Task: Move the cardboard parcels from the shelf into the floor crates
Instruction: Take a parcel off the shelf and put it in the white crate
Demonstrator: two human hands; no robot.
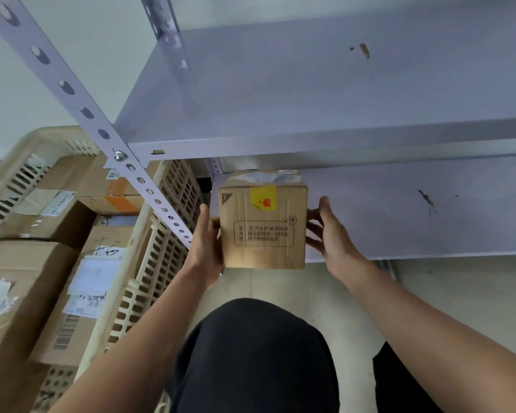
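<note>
Both hands grip parcel (262, 228) — top under shelf (310, 150) | fingertips hidden

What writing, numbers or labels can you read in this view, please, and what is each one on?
"7": in a dark corner triangle on the small brown cardboard parcel held between the left hand and right hand.
Framed printed text on that parcel: too blurred to read.
Yellow sticker with a red mark: no legible words.
Shipping labels, barcode and handwriting on parcels in the beige slatted plastic crate: too small or blurred.
</note>
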